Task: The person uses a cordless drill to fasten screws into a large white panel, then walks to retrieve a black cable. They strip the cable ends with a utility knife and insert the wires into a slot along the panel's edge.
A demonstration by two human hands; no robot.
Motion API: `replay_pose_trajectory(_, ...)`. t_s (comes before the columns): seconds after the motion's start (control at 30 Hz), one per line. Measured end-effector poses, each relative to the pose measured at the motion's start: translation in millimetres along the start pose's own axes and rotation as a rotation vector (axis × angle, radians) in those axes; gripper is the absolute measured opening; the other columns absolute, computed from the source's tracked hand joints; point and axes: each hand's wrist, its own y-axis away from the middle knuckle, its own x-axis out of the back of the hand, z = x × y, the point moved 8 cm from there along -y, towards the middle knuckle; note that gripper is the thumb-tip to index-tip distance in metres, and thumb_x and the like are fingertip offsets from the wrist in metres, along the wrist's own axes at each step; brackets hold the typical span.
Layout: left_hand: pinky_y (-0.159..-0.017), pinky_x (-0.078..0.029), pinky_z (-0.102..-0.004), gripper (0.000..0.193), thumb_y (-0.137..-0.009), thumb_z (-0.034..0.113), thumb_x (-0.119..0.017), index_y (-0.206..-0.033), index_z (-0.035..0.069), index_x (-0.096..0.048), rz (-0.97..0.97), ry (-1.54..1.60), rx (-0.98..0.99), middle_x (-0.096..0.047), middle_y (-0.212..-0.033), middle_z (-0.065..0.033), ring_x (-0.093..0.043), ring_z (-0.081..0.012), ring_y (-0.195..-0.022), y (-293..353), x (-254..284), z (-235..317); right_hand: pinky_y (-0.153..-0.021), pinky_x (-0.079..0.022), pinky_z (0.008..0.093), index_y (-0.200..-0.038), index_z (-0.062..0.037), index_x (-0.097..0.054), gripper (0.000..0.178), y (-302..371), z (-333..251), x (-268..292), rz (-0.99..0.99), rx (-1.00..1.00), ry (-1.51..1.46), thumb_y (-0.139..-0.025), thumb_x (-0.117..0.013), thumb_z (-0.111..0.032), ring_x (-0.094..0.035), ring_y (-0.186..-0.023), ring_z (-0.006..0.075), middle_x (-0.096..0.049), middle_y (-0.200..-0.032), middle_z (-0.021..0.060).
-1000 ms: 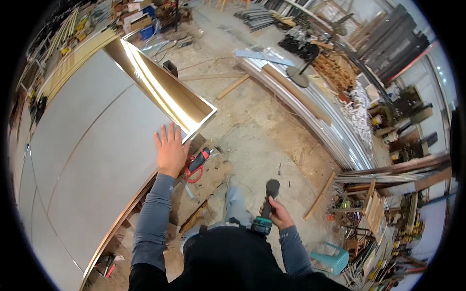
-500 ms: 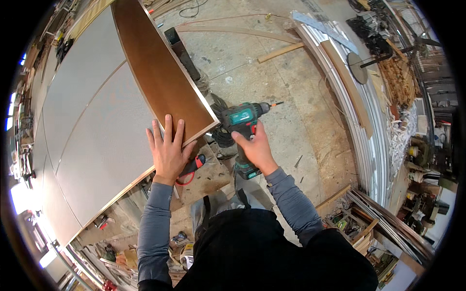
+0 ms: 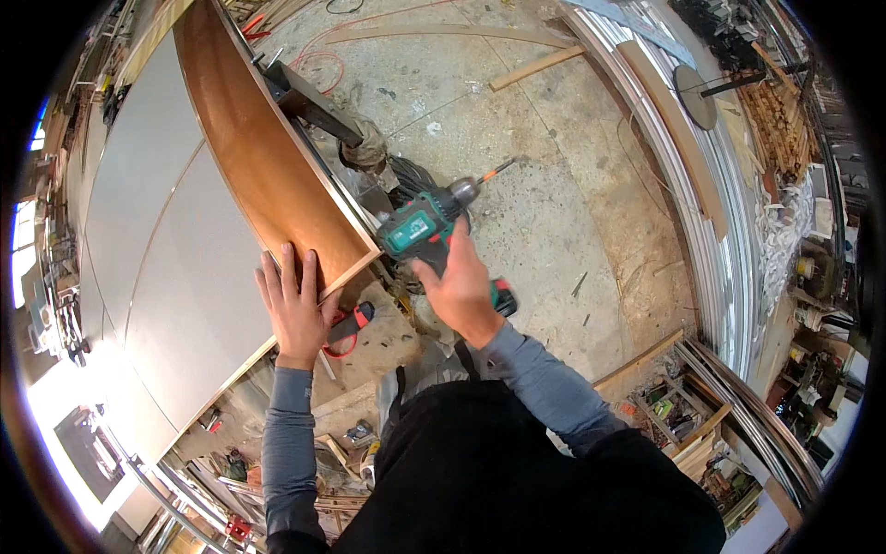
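My right hand (image 3: 461, 288) grips a teal-and-black cordless drill (image 3: 417, 227) by its handle. The long bit points up and to the right, over the floor and away from the panel. My left hand (image 3: 300, 319) lies with fingers extended at the near corner of a large panel, its fingertips on a shiny brown strip (image 3: 268, 175). That strip has a pale border and runs along the right side of the panel's light grey face (image 3: 198, 249). Beside my left wrist, under the panel's edge, is a black-and-red tool handle (image 3: 349, 325), partly covered.
A dark metal beam (image 3: 318, 113) sticks out from beneath the panel beside coiled black cable (image 3: 411, 175). Long pale metal profiles (image 3: 688, 157) are stacked at the right. Wooden strips (image 3: 537, 68) lie on the concrete floor. A wooden crate (image 3: 678, 406) of scraps stands at lower right.
The drill has moved slightly left and turned, its bit now tilting further upward. My left hand has shifted a little left and down in view. The whole view has turned somewhat.
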Motion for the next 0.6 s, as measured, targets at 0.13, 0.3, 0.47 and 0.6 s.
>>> replay_pose_trajectory(0.13,-0.123,-0.023,-0.0717,0.079,-0.091,0.04,-0.076,-0.159,0.013,-0.046,0.005,-0.016,-0.021,-0.031,-0.17,-0.0206,-0.025,-0.056,-0.153,15.2,1.5,0.6,-0.103,-0.05,0.0525,-0.154,0.0143,-0.031,0.095,-7.1,19.7,6.8,0.038,-0.007,-0.012,-0.088,-0.082,-0.03,-0.058,-0.125,0.0528,-0.055,-0.14,0.0368)
replay_pose_trajectory(0.3,-0.123,-0.022,-0.0718,0.08,-0.092,0.04,-0.075,-0.16,0.013,-0.043,-0.002,-0.034,-0.023,-0.029,-0.171,-0.0212,-0.021,-0.0556,-0.155,10.9,-2.7,1.5,-0.099,-0.053,0.0513,-0.155,0.011,-0.033,0.088,-31.7,17.6,50.4,0.262,0.028,-0.141,-0.089,-0.081,-0.025,-0.062,-0.12,0.0516,-0.058,-0.137,0.034)
replay_pose_trajectory(0.47,-0.124,-0.02,-0.0704,0.079,-0.092,0.038,-0.075,-0.16,0.01,-0.043,-0.05,-0.044,-0.024,-0.028,-0.171,-0.0218,-0.021,-0.0559,-0.155,7.0,-3.3,3.2,-0.091,-0.054,0.0531,-0.159,0.0057,-0.027,0.089,9.8,4.4,-4.0,-0.068,-0.122,0.121,-0.091,-0.079,-0.021,-0.064,-0.11,0.0527,-0.057,-0.134,0.0296)
replay_pose_trajectory(0.6,-0.124,-0.021,-0.0704,0.078,-0.093,0.038,-0.075,-0.159,0.009,-0.044,-0.041,-0.058,-0.019,-0.028,-0.171,-0.0223,-0.023,-0.0561,-0.154,19.1,-4.5,-0.5,-0.089,-0.056,0.0531,-0.16,0.0103,-0.022,0.096,-2.9,7.8,17.7,0.04,-0.037,0.15,-0.091,-0.079,-0.023,-0.065,-0.111,0.0509,-0.055,-0.134,0.0336)
